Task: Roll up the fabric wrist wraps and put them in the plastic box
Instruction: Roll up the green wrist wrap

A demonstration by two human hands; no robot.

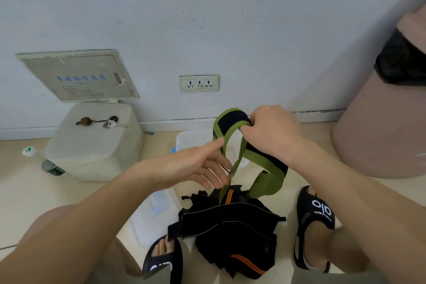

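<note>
My right hand (273,131) grips a green and black fabric wrist wrap (232,122), held up in a loop above the floor. Its green strap hangs down toward a pile of black wraps with orange stripes (232,233) between my feet. My left hand (196,163) reaches in with fingers extended, touching the hanging green strap; whether it pinches the strap is unclear. The clear plastic box (191,140) stands on the floor behind the wrap, partly hidden by it and my hands. Its clear lid (156,210) lies flat on the floor under my left forearm.
A white stool-like block (96,145) with keys (113,122) on top stands at the left against the wall. A green bottle (51,168) lies beside it. A large pinkish bin (380,127) with a black liner stands at the right. My sandalled feet (313,226) flank the pile.
</note>
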